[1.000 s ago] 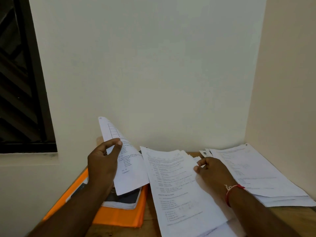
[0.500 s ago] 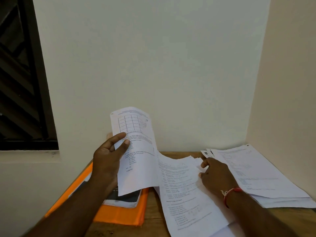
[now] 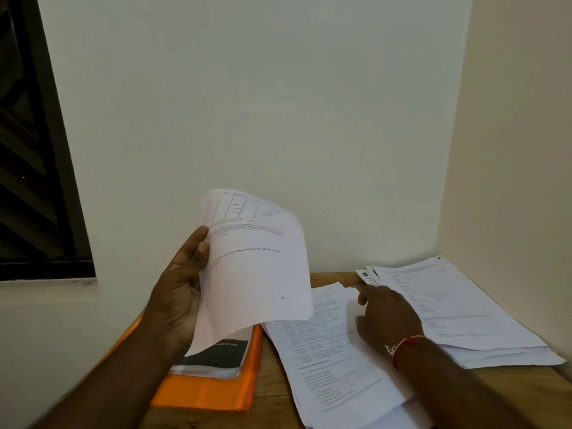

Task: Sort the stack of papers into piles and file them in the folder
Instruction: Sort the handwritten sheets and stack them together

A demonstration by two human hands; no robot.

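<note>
Raised higher since a moment ago, a sheet is gripped at its left edge by the left hand, fingers curled round it. On the tabletop, the far pile lies at 4 o'clock. The near pile lies at 5 o'clock under the right hand, whose fingers are relaxed, and the orange folder lies at 7 o'clock.

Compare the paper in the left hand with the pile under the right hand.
The held paper is up off the table, curved, gripped by the left hand; the middle pile lies flat under the right hand. The held paper shows a grid; the middle pile's top page shows text lines. Both are white printed paper.
</note>
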